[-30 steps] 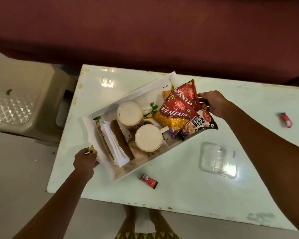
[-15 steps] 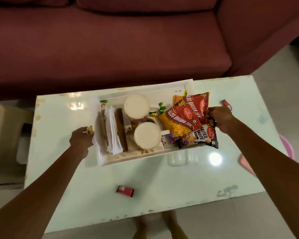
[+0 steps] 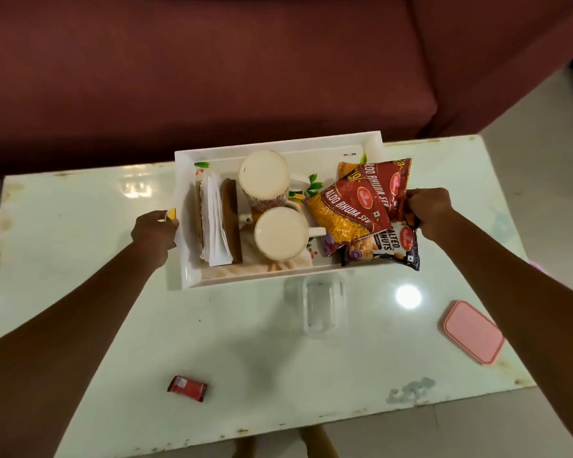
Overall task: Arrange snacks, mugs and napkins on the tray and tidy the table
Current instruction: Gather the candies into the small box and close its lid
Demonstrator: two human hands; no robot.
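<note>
A white tray (image 3: 278, 144) sits at the far middle of the pale green table (image 3: 245, 342). My left hand (image 3: 154, 231) grips its left end and my right hand (image 3: 429, 211) grips its right end, partly under the snack packets. Inside stand two cream mugs (image 3: 263, 175) (image 3: 281, 233), one behind the other. Left of them lies a stack of white napkins (image 3: 214, 219) in a brown holder. On the right side are red snack packets (image 3: 351, 213) and a dark salted-nuts packet (image 3: 386, 249), which hangs over the tray's rim.
A clear plastic box (image 3: 318, 304) lies just in front of the tray, and a pink lid (image 3: 472, 330) sits near the table's right edge. A small red wrapper (image 3: 187, 387) lies front left. A maroon sofa (image 3: 212, 67) runs behind the table.
Held by both hands, the tray has turned from a diagonal to square with the table and moved toward its far edge. The view has shifted right, bringing the pink lid in.
</note>
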